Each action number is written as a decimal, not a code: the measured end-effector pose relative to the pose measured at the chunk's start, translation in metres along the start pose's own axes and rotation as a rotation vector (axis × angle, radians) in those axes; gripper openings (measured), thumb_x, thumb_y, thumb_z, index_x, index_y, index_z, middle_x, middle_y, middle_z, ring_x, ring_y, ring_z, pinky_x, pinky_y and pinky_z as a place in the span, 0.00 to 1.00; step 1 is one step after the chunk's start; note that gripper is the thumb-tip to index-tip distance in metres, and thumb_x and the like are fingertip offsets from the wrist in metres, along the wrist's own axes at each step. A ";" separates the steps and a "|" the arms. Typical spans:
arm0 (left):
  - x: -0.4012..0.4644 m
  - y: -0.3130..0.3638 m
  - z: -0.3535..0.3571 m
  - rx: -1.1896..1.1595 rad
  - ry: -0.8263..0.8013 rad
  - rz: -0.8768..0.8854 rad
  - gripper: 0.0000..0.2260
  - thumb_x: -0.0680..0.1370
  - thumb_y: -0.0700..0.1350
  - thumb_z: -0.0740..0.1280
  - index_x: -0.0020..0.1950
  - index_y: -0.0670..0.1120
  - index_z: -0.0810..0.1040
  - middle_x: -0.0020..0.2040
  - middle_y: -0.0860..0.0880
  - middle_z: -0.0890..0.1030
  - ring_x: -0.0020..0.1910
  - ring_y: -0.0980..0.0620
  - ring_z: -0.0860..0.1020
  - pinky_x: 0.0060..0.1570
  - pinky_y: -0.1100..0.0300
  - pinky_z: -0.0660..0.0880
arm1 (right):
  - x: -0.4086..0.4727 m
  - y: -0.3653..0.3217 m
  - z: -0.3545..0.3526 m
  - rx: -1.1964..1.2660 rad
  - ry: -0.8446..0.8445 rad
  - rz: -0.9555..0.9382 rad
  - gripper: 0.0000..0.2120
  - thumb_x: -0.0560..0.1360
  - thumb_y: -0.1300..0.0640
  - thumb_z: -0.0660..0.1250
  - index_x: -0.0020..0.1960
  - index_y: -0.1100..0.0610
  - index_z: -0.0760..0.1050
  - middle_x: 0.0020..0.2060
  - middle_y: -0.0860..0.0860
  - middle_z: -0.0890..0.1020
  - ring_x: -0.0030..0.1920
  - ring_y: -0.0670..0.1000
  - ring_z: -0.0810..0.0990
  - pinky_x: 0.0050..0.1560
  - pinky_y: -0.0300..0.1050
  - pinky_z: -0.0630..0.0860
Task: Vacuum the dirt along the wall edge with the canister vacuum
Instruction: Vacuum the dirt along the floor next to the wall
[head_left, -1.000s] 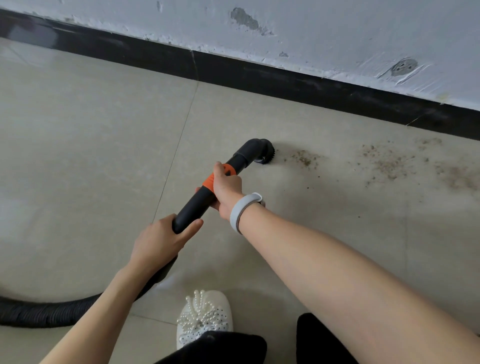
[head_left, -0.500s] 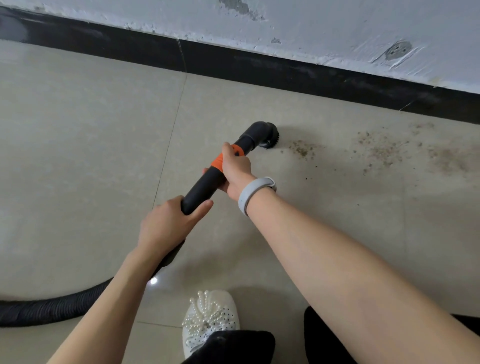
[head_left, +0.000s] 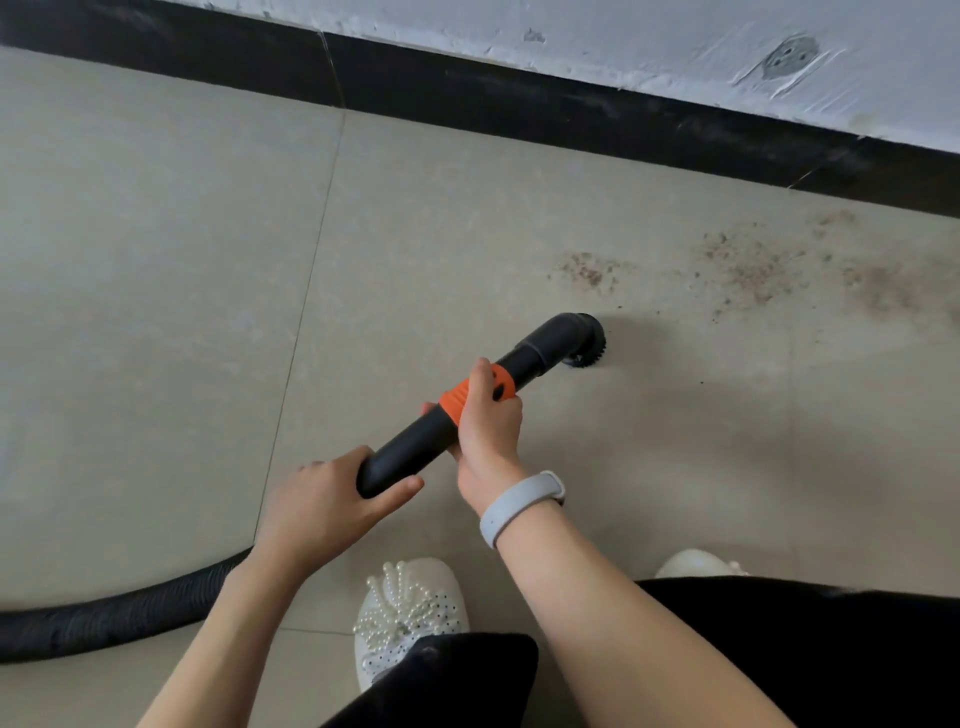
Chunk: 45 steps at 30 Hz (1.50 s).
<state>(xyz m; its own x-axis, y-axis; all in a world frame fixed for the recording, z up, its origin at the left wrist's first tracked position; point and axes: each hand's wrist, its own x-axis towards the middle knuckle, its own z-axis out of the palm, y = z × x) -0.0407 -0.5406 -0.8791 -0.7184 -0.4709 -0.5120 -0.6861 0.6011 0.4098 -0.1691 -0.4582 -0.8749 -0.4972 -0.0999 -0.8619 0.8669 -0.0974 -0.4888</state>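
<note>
A black vacuum wand with an orange collar ends in a round brush nozzle that sits on the beige tile floor. My left hand grips the wand's lower end where the ribbed hose joins. My right hand grips the wand at the orange collar. Brown dirt lies on the tile beyond the nozzle, apart from it, and more dirt patches spread to the right toward the black baseboard.
The white wall above the baseboard is chipped. My white beaded shoe and black trouser legs stand just behind my hands. The hose trails off to the lower left across the floor.
The brush nozzle has pulled back from the wall, away from the nearest dirt patch it was beside. Both hands keep the same grips on the wand.
</note>
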 end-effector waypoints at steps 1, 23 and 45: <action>0.003 0.004 0.001 0.000 0.015 -0.004 0.18 0.71 0.65 0.64 0.35 0.51 0.68 0.26 0.53 0.72 0.27 0.54 0.71 0.27 0.60 0.61 | 0.003 -0.005 0.001 -0.021 -0.013 -0.008 0.18 0.78 0.50 0.62 0.63 0.59 0.65 0.43 0.54 0.74 0.30 0.49 0.81 0.34 0.42 0.80; 0.019 0.029 0.017 0.018 0.005 0.048 0.20 0.70 0.67 0.64 0.35 0.51 0.68 0.25 0.52 0.71 0.26 0.55 0.71 0.26 0.60 0.60 | 0.018 -0.022 -0.024 0.049 0.006 -0.105 0.12 0.78 0.52 0.63 0.52 0.60 0.68 0.37 0.54 0.72 0.32 0.50 0.77 0.37 0.45 0.81; 0.055 0.057 0.011 0.079 0.117 0.063 0.21 0.70 0.68 0.62 0.36 0.50 0.68 0.27 0.53 0.73 0.31 0.47 0.72 0.27 0.58 0.61 | 0.038 -0.066 -0.009 0.039 -0.027 -0.102 0.12 0.78 0.51 0.63 0.43 0.59 0.68 0.33 0.53 0.73 0.23 0.47 0.78 0.42 0.49 0.82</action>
<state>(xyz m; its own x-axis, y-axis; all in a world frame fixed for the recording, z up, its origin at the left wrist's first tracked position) -0.1179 -0.5251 -0.8924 -0.7716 -0.4998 -0.3934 -0.6311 0.6788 0.3755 -0.2444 -0.4466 -0.8768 -0.5843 -0.1145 -0.8034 0.8098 -0.1469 -0.5680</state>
